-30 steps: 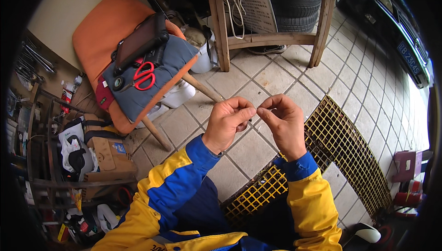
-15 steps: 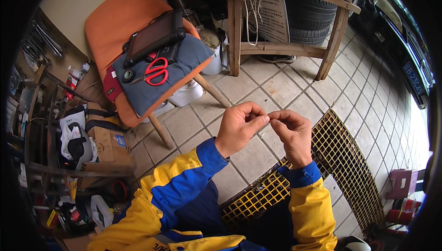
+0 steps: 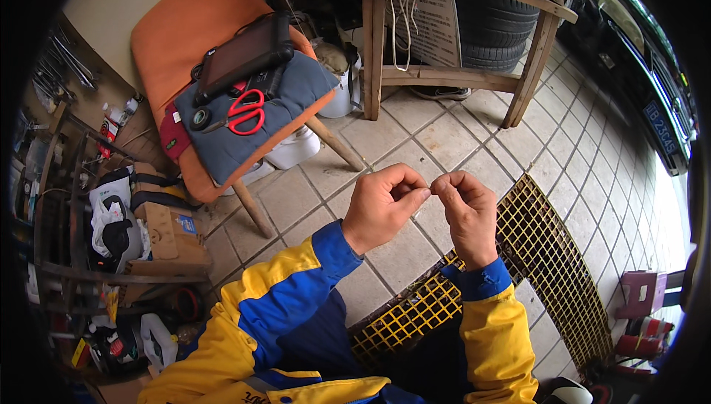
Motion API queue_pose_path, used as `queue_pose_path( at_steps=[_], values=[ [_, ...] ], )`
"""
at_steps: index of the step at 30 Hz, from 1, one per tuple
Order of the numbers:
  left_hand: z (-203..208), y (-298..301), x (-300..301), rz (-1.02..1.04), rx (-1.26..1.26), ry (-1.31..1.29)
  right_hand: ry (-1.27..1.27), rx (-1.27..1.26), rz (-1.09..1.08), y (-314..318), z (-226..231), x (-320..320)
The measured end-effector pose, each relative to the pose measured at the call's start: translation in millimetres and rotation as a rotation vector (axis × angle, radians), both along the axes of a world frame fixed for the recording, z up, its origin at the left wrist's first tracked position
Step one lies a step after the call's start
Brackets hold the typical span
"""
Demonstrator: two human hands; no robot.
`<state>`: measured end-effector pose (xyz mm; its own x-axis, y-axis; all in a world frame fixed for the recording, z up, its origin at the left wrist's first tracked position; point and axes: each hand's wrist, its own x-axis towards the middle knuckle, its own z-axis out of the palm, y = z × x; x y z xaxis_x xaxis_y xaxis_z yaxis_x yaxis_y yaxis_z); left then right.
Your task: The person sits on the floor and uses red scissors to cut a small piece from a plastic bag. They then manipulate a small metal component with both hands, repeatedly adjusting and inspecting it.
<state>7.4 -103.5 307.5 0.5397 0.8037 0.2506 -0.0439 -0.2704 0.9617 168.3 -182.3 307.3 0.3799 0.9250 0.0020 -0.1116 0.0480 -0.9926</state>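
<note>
My left hand (image 3: 385, 206) and my right hand (image 3: 466, 215) are raised in front of me above the tiled floor, their fingertips almost meeting. Both are pinched, thumb against forefinger. Whatever sits in the pinches, if anything, is too small to make out. On the orange chair (image 3: 194, 22) up to the left lies a blue-grey cushion (image 3: 292, 108). It bears red-handled scissors (image 3: 246, 113), a dark roll of tape (image 3: 200, 118) and a black tablet in a thick case (image 3: 244, 63). My hands touch none of these.
Yellow floor grating (image 3: 552, 256) runs below and right of my hands. A wooden frame (image 3: 444, 76) with white cord (image 3: 400, 19) stands ahead, tyres (image 3: 492, 19) behind it. Shelving with a cardboard box (image 3: 174, 237) lines the left. A dark car (image 3: 629, 56) is at far right.
The view has shifted slightly, so the surroundings sit a little further left. My fingertips have drawn slightly apart; both hands keep their pinch.
</note>
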Motion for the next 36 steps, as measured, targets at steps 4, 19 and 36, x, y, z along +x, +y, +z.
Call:
queue_pose_path(
  at_steps=[4, 19, 36],
  values=[
    [0.4, 3.5, -1.6, -0.046, -0.094, -0.005, -0.052, 0.023, -0.035, 0.4, -0.9, 1.7],
    [8.0, -4.4, 0.5, -0.04, -0.019, -0.053, 0.15, 0.004, -0.039, -1.9, 8.2, 5.9],
    [8.0, -1.0, -1.4, -0.073, -0.195, -0.097, -0.05, 0.034, -0.001, -1.0, 8.5, -1.1]
  ],
)
